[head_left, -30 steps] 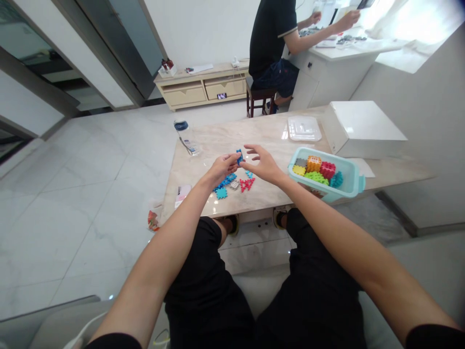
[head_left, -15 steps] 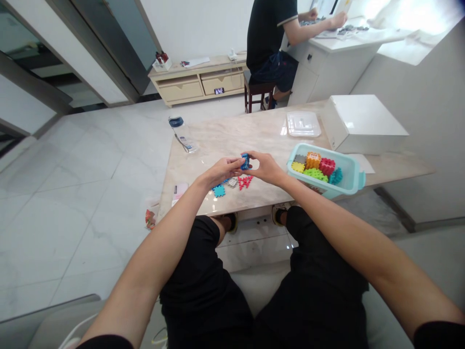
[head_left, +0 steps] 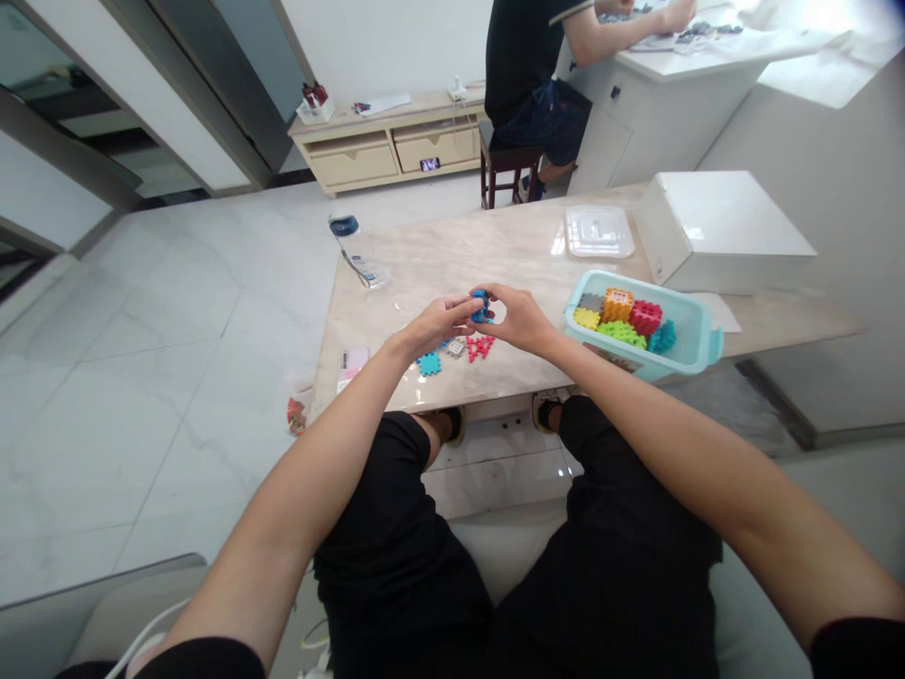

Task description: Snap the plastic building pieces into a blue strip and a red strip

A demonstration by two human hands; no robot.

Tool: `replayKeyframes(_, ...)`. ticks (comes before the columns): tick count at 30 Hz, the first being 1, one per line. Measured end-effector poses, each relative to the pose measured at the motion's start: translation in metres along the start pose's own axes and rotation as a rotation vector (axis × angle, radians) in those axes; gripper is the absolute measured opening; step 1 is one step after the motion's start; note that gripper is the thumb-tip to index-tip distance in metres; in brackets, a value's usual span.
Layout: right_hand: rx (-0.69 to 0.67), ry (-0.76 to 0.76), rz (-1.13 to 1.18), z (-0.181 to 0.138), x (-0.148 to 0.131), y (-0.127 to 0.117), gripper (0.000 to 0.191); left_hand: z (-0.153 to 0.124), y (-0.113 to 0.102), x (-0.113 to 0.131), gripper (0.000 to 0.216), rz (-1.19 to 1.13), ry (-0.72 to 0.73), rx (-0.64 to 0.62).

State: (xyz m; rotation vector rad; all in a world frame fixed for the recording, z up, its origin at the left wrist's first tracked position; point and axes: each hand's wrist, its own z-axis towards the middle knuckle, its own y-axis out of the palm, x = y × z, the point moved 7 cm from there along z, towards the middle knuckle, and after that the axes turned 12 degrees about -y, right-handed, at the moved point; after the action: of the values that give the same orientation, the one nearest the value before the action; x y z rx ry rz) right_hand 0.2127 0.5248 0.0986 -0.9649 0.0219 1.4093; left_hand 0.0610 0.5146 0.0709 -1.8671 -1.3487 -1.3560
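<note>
Between my two hands, above the table, is a blue interlocking building block [head_left: 481,306]. My left hand [head_left: 439,325] pinches it from the left, fingers closed on it. From the other side, the thumb and fingers of my right hand [head_left: 519,319] grip its right edge. Part of the block is hidden by my fingers. Just below my hands lie loose interlocking pieces on the table: a turquoise one [head_left: 429,364], a grey one [head_left: 455,348] and red ones [head_left: 481,348].
A light-blue bin [head_left: 685,356] with several coloured blocks stands right of my hands. Behind it are a white box [head_left: 735,222] and a clear plastic lid [head_left: 600,232]. A water bottle [head_left: 359,255] stands at the table's left. Another person [head_left: 527,66] sits at a white counter.
The view has shifted slightly, so the scene sits a little up and to the right. Both hands still hold the blue block, whose angle looks slightly different.
</note>
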Motion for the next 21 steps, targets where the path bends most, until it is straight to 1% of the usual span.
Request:
replayKeyframes(3,-0.004,-0.013,-0.021,0.004,0.001,0.005,0.051,-0.001,-0.002,0.002,0.052,-0.019,0.019,0.019)
replayKeyframes(5,-0.004,-0.013,-0.021,0.006,0.003,0.009,0.062,0.000,-0.010,0.005,0.054,-0.024,0.025,0.061)
replayKeyframes(7,0.003,0.007,-0.030,0.005,0.009,0.012,0.077,0.001,-0.028,0.009,0.054,-0.051,0.032,0.165)
replayKeyframes(8,0.002,0.024,-0.046,0.003,0.013,0.014,0.080,0.001,-0.040,0.011,0.052,-0.082,0.042,0.244)
replayKeyframes(9,-0.008,0.042,-0.069,0.000,0.018,0.016,0.078,0.000,-0.053,0.012,0.050,-0.125,0.055,0.334)
replayKeyframes(10,-0.031,0.062,-0.096,-0.003,0.024,0.020,0.071,-0.002,-0.066,0.013,0.049,-0.180,0.071,0.424)
replayKeyframes(12,-0.112,0.109,-0.147,-0.010,0.036,0.028,0.048,-0.008,-0.087,0.011,0.046,-0.302,0.097,0.570)
replayKeyframes(13,-0.167,0.138,-0.159,-0.014,0.042,0.032,0.037,-0.011,-0.094,0.010,0.046,-0.358,0.101,0.618)
replayKeyframes(15,-0.283,0.206,-0.159,-0.019,0.053,0.041,0.023,-0.015,-0.102,0.006,0.045,-0.449,0.094,0.666)
replayKeyframes(16,-0.335,0.241,-0.156,-0.020,0.058,0.046,0.021,-0.016,-0.103,0.005,0.045,-0.481,0.087,0.672)
replayKeyframes(19,-0.462,0.307,-0.181,-0.019,0.070,0.060,0.024,-0.019,-0.103,0.004,0.044,-0.533,0.087,0.684)
replayKeyframes(21,-0.561,0.316,-0.237,-0.014,0.075,0.076,0.028,-0.020,-0.103,0.005,0.041,-0.555,0.103,0.707)
